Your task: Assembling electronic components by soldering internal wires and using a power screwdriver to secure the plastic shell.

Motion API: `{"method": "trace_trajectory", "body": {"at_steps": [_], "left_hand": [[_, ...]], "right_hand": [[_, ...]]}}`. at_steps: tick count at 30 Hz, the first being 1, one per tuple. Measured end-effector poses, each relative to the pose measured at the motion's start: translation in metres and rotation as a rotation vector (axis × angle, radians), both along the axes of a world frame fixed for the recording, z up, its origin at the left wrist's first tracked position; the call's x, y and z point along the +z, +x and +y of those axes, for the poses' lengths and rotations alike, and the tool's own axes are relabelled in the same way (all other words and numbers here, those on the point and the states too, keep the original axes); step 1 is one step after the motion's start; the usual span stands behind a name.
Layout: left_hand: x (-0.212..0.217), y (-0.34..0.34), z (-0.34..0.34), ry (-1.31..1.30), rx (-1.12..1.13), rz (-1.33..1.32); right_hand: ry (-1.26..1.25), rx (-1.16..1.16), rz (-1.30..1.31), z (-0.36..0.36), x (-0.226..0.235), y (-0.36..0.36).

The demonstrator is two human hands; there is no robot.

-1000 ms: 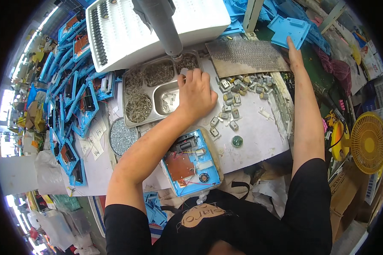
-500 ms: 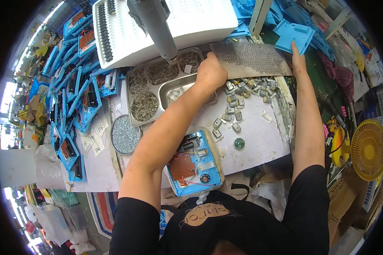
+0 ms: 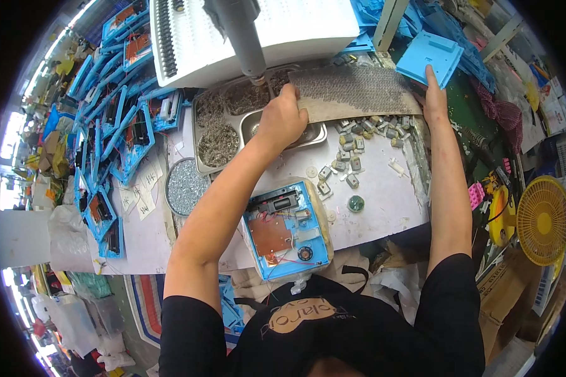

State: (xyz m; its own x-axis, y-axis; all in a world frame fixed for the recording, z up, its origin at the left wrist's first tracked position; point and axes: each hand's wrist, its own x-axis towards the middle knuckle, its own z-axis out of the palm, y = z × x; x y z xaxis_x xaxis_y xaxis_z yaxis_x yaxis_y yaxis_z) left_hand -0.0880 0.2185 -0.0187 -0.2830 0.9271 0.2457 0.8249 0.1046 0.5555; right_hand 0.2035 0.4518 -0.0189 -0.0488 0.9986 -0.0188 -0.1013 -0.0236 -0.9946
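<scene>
My left hand [image 3: 283, 119] is closed on the left end of a flat, grey sheet with rows of small dimples or holes [image 3: 352, 91]. The sheet lies tilted over the right side of a metal compartment tray [image 3: 202, 154]. At the far right, my right hand [image 3: 435, 100] grips the lower edge of a light-blue plastic panel [image 3: 431, 56], one finger lying on its face. The sheet's right end is close to this hand; whether they touch, I cannot tell. Nearer me rests an opened blue device casing [image 3: 288, 232] with a brown board, wires and a small round part.
Several small motors [image 3: 352, 151] lie scattered below the sheet. A round dish of silvery bits [image 3: 187, 186] stands left, beside piled blue casings [image 3: 110, 125]. A grey power tool [image 3: 239, 38] hangs before a white foam block [image 3: 302, 25]. At right is a yellow fan [image 3: 544, 220].
My left hand has shifted left with the dimpled sheet, now covering more of the tray's right side. The blue panel in my right hand has moved slightly left.
</scene>
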Motion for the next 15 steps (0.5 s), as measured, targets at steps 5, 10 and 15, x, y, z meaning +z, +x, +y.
{"method": "trace_trajectory", "body": {"at_steps": [5, 10, 15], "left_hand": [[0.023, 0.018, -0.023, -0.024, 0.051, 0.142], [0.009, 0.017, -0.079, -0.075, -0.142, 0.300], [-0.005, 0.000, -0.106, 0.016, -0.179, 0.333]], "right_hand": [[0.039, -0.060, -0.025, -0.015, 0.010, 0.018], [0.176, -0.013, 0.169, -0.092, 0.038, 0.020], [0.124, 0.253, 0.406, -0.184, 0.033, 0.033]]}}
